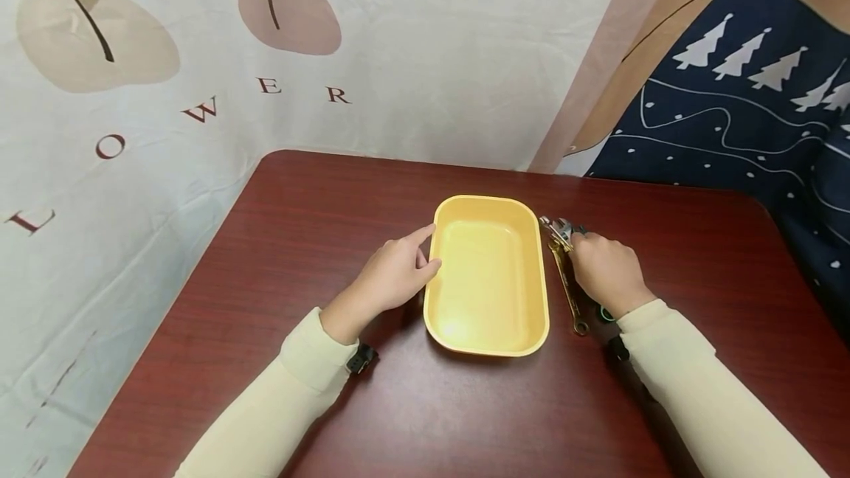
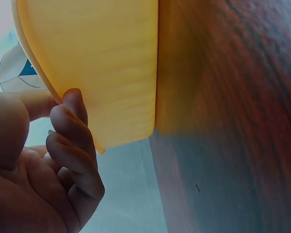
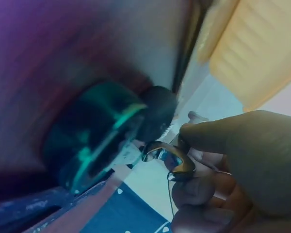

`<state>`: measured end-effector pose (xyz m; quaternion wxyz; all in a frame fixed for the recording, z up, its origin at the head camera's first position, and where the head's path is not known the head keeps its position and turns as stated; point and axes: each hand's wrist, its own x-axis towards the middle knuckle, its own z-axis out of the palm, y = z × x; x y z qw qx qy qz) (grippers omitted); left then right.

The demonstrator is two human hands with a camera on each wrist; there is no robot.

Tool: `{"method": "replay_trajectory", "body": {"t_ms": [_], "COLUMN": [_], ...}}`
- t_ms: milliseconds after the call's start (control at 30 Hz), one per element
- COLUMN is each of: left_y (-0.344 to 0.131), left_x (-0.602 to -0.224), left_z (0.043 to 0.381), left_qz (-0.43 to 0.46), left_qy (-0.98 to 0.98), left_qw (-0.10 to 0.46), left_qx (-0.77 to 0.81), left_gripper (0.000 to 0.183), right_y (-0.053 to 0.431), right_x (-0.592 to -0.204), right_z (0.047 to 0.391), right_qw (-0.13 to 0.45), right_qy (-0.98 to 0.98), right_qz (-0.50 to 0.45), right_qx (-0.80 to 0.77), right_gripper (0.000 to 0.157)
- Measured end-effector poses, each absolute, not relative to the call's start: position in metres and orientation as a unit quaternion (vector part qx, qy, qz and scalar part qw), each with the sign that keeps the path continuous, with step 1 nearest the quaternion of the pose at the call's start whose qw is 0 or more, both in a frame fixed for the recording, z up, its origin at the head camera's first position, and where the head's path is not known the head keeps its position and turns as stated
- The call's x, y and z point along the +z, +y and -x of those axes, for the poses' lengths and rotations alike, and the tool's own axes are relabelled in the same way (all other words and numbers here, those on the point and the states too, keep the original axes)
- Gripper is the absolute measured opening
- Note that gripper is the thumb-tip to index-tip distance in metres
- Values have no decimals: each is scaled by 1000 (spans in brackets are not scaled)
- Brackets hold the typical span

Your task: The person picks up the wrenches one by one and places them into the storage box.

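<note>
My left hand (image 1: pixel 398 271) pinches the left rim of a yellow rectangular tray (image 1: pixel 488 345). In the left wrist view its fingers (image 2: pixel 72 138) press the tray's outer wall (image 2: pixel 114 73). To the right of the tray, my right hand (image 1: pixel 607 271) holds a shiny wrench (image 3: pixel 177 167), whose open end shows between thumb and fingers in the right wrist view. A gold combination wrench (image 1: pixel 568 290) lies on the table between tray and hand. Just beyond the right hand's fingertips is the silver head of an adjustable wrench (image 1: pixel 563 229), its handle mostly hidden by the hand.
A dark round object with a green edge (image 1: pixel 605 313) sits beside my right wrist, large in the right wrist view. The dark red table (image 1: pixel 319 242) ends at a printed cloth (image 1: pixel 451 80) behind and a navy tree-patterned cloth (image 1: pixel 744 116) at right.
</note>
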<state>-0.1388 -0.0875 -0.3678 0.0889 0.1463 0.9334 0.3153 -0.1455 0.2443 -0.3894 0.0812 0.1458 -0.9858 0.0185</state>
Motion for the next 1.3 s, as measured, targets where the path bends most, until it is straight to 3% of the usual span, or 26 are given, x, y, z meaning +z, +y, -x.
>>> {"method": "replay_trajectory", "body": {"t_ms": [367,933,1067,1300], "left_y": [-86,-81,-80,-76], "left_x": [-367,-369,-367,-368], "left_z": [136,131,129,126], "left_qz": [-153,-161,-152,-160], "left_qy": [930,929,925,913], "left_qw": [100,93,116,147], "left_qx": [319,321,328,344], "left_gripper": [64,63,68,77], "right_y": [244,217,202,177], "right_x": [-373,-337,-331,-332], "right_z": [130,103,100,103], "right_qw": [79,144,115,12], "right_qy": [-984,-966,-959,-947], "right_qz": [-136,-155,-162,-167], "right_qx": [84,149,203,273], "right_gripper": [12,9,7,12]}}
